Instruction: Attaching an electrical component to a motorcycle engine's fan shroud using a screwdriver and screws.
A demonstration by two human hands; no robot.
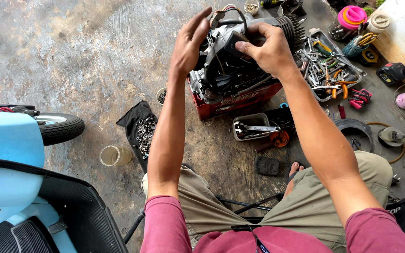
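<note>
From the head camera, both hands are on a small engine (230, 70) that sits on a red crate (233, 102) on the concrete floor (94, 56). The left hand (188, 44) lies open and flat against the engine's left side, fingers stretched upward. The right hand (268, 49) curls over the top, its fingers and thumb closed around a dark part of the casing (wires loop just above it). To the right of the crate lies a grey tray (315, 91) full of wrenches and pliers, and a smaller tray (251, 126) with tools sits in front of it. A light blue scooter (10, 154) stands at the left, a plastic cup (114, 155) near it.
</note>
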